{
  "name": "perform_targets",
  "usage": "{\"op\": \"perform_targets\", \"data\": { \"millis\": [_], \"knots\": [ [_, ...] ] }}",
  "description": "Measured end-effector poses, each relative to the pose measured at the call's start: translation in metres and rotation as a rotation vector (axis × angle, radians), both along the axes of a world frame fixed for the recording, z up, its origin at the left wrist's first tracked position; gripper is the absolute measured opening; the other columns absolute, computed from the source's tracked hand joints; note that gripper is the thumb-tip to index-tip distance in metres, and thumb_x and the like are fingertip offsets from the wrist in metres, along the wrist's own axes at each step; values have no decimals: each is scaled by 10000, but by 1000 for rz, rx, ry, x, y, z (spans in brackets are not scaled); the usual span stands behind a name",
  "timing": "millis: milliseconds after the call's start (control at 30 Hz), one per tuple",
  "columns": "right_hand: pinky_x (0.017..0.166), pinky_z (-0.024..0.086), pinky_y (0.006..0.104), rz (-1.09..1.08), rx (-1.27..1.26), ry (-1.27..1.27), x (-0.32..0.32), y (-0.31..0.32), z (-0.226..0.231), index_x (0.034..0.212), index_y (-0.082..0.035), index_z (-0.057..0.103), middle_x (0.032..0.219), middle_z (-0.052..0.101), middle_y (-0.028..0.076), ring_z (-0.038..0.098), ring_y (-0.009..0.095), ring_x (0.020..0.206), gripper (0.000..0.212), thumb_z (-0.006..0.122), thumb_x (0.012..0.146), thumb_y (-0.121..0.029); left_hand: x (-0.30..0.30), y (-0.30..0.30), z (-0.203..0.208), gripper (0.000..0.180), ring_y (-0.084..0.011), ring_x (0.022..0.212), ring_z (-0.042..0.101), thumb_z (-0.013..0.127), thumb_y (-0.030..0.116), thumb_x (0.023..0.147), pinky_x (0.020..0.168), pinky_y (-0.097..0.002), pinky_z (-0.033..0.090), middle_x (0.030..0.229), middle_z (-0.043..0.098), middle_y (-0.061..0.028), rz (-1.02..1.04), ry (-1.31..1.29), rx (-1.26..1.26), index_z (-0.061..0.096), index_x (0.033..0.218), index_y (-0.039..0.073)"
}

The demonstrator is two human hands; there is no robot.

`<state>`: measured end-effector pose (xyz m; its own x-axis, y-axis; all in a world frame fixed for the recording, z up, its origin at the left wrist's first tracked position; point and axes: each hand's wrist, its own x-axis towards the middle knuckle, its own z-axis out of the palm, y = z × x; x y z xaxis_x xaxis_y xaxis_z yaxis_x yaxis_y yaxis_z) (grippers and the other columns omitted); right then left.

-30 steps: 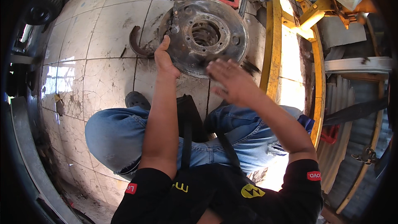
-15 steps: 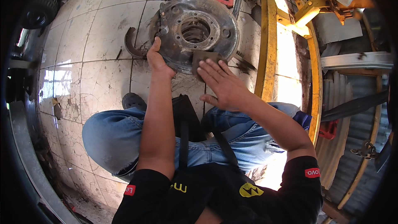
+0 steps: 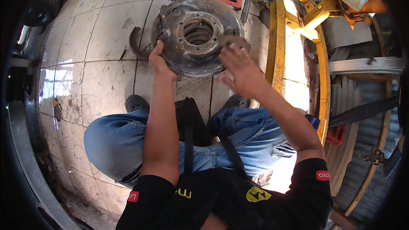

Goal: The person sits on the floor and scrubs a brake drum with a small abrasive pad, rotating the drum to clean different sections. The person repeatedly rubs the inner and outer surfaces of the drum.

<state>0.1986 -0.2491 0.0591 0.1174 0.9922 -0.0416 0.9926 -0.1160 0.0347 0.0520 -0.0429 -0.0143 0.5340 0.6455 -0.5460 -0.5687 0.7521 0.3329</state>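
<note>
OK, L hand grips round metal plate by rim. R hand, blurry, fingers out flat on brown pad nr edge.

The floor is made of big pale tiles with dark lines between them. It is dirty, with smudges and lots of thin cracks, and on the left side light makes shiny white patches. A brown curved metal piece, bent like the letter C, lies on the tiles. Just left of it is a little dark stick. Lower down, two dark shoes, a left one and a right one, rest on the floor well apart. A long yellow frame is on the right. A big round plate is over the tiles too, but I can't tell if it touches them.
</note>
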Motion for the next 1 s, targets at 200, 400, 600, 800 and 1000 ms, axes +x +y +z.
{"op": "perform_targets", "data": {
  "millis": [200,400,600,800,1000],
  "knots": [
    [1192,234,459,-67,93,43,19,7,-1,1361,-27,530,1455,491,142,375,293,1413,635,373,1007,-531,-2,0,2,378,-310,981,638,590,309,957,905,-492,512,1143,662,-132,-25,29,11,605,1212,30],
    [1165,290,465,5,35,239,1,1,4,1289,5,576,1416,518,186,424,313,1375,633,404,999,-531,0,-1,-1,368,-307,978,639,591,306,958,900,-479,515,1139,663,-125,-36,-14,22,606,1203,31],
    [1160,301,460,5,30,197,-18,-1,4,1267,10,595,1375,556,186,449,313,1357,625,389,1008,-520,8,-4,2,349,-307,938,651,600,302,953,870,-475,528,1101,676,-118,-31,39,20,622,1178,36],
    [1153,316,446,-116,20,-34,14,3,-1,1321,9,549,1361,563,198,472,328,1336,656,394,1002,-543,10,-7,4,338,-305,939,658,613,299,945,867,-475,530,1085,683,-119,-53,39,34,634,1157,37],
    [1164,294,469,-126,17,132,21,-5,8,1363,7,511,1440,491,197,416,340,1382,674,356,1014,-548,9,-7,6,345,-302,949,658,617,296,942,870,-472,530,1090,683,-117,-103,-26,31,629,1165,33]
  ]
}}
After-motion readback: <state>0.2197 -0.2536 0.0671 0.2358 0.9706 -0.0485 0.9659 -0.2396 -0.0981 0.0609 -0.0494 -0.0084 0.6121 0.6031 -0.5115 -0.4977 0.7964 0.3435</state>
